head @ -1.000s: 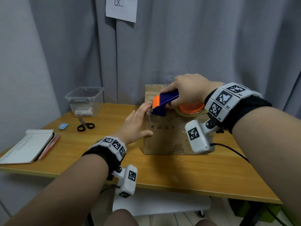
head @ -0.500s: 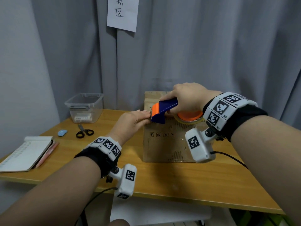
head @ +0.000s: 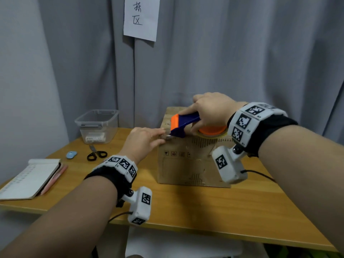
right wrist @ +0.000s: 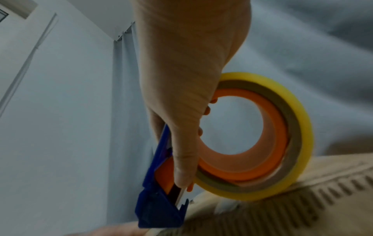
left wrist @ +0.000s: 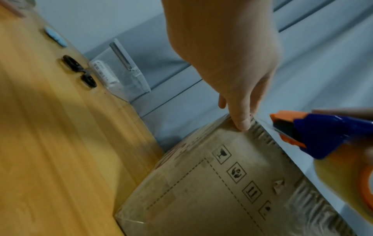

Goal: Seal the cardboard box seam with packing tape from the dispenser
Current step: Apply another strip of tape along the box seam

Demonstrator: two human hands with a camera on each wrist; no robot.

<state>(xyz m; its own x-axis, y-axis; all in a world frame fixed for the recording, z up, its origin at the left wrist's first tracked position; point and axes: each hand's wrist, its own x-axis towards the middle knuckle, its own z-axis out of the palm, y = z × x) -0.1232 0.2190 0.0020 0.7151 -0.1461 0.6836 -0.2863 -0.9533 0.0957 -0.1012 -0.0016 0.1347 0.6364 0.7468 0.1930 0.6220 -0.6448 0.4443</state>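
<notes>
Both forearms reach forward, each wrist wearing a black band with a white marker cuff. The left hand lies palm down, fingers straight, thumb tip pressing the upper left edge of the box. The right hand is curled round the dispenser, thumb along its side.

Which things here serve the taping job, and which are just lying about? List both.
In use:
- cardboard box
- tape dispenser, gripped by the right hand
- left hand, thumb on the box's top edge

Lying about:
- scissors
- notebook
- clear plastic bin
- small blue object
</notes>
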